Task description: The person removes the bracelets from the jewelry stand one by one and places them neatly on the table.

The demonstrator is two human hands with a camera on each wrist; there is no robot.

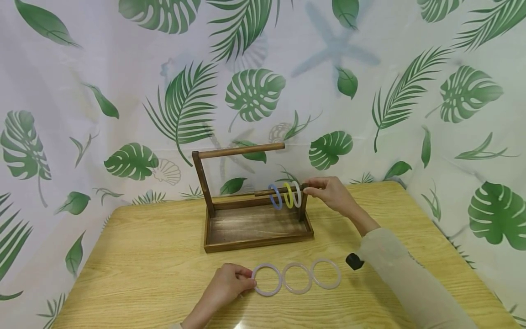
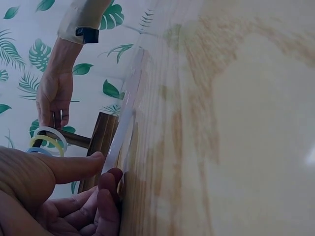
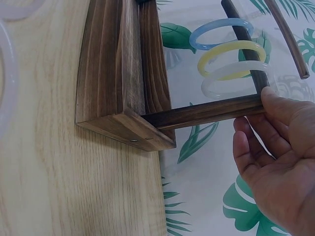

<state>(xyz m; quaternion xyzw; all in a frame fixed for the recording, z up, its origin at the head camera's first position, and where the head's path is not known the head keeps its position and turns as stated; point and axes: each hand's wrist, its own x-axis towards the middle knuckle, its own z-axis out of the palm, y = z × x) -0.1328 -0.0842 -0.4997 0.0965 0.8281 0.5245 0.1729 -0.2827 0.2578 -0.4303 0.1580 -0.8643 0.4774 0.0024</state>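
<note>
On the table a dark wooden bangle stand (image 1: 259, 240) has a tall bar at the left and a low bar (image 1: 265, 192) at the right. Blue (image 1: 275, 197), yellow (image 1: 288, 195) and clear white (image 1: 297, 194) bangles hang on the low bar. My right hand (image 1: 328, 194) holds the top of the short right post (image 3: 211, 110), thumb above and fingers beneath. Down in front, my left hand (image 1: 230, 282) pinches the left edge of a pale lavender bangle (image 1: 267, 294) between thumb and fingers. That bangle lies flat, first in a row.
Two pale pinkish bangles (image 1: 297, 292) (image 1: 326, 287) continue the row to the right on the wooden table (image 1: 135, 260). A leaf-print cloth (image 1: 255, 55) hangs behind the table's back edge. A black band (image 1: 354, 261) sits by the right sleeve.
</note>
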